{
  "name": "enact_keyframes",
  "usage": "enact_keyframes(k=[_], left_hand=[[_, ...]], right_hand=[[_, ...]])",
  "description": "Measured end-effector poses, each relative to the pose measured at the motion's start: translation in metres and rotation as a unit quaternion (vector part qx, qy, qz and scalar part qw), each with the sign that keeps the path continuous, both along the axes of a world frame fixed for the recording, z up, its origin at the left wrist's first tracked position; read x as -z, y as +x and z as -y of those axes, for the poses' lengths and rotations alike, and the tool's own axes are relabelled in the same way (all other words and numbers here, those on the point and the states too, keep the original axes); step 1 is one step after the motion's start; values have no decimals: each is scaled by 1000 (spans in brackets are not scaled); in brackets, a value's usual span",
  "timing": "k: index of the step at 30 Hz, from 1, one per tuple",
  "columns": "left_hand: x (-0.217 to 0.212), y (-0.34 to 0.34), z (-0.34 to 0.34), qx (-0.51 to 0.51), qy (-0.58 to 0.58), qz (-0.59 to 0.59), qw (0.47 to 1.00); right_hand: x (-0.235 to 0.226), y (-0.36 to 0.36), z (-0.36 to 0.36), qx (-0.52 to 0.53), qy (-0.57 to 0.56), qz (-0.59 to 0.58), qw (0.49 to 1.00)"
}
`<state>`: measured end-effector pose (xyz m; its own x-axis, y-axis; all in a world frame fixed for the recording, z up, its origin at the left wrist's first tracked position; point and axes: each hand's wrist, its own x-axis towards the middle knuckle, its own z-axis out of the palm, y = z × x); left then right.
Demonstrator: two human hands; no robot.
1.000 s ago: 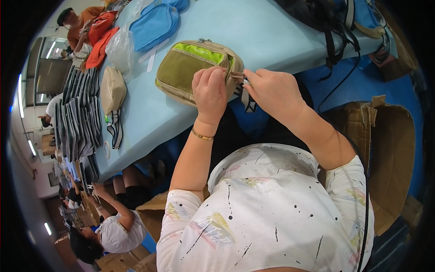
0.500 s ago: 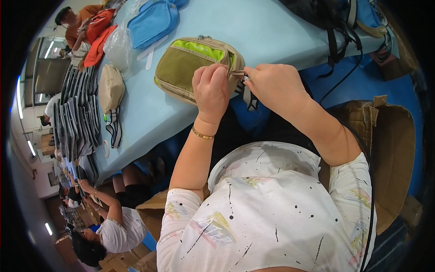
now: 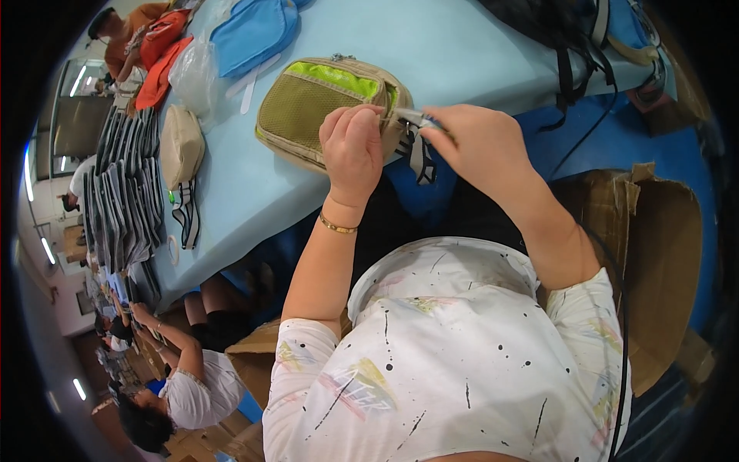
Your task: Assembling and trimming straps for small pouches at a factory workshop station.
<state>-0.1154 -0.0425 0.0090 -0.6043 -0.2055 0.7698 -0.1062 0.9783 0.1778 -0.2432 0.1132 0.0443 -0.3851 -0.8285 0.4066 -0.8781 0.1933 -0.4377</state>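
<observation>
A beige and olive bag point(image 3: 319, 115) with a mesh front pocket and a bright green strip lies at the table's near edge. At its right side, my left hand point(image 3: 352, 154) is closed in a pinch against the bag; what its fingertips hold is too small to tell. Just right of them, my right hand point(image 3: 481, 146) is closed round small thread snips point(image 3: 418, 118), their silver tip pointing left toward the left fingertips. A black-and-grey webbing strap point(image 3: 421, 160) hangs from the bag below the snips.
The light blue table point(image 3: 454, 58) carries a beige pouch point(image 3: 182, 146), a stack of grey pieces point(image 3: 127, 192), a blue bag point(image 3: 254, 35) and clear plastic point(image 3: 194, 77). Black straps point(image 3: 571, 81) hang at the right. An open cardboard box point(image 3: 666, 262) stands beside me. Other people sit at left.
The snips now show their silver tip between my hands; before, they were mostly hidden in my right fist. My right hand has turned slightly. My left hand stays pinched at the bag.
</observation>
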Motion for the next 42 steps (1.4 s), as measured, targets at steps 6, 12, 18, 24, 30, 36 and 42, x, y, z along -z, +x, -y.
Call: enact_keyframes(k=[6,12,18,24,30,36,42], left_hand=[[2,6,-2,65,29,-81,994],[4,34,-35,213,-122,-30,969],[63,57,-81,200,-17,135,970],[72,76,-66,8,225,156,962],[77,92,-53,-57,382,53,921],[72,100,-45,-10,579,0,816],[52,87,-39,61,740,-112,661]], right_hand=[[63,10,7,44,-198,441,874],[90,20,30,66,-210,420,880],[86,22,35,72,-227,411,880],[83,21,34,67,-221,429,873],[84,21,32,69,-223,452,861],[87,18,28,62,-233,445,862],[91,20,26,54,-237,467,850]])
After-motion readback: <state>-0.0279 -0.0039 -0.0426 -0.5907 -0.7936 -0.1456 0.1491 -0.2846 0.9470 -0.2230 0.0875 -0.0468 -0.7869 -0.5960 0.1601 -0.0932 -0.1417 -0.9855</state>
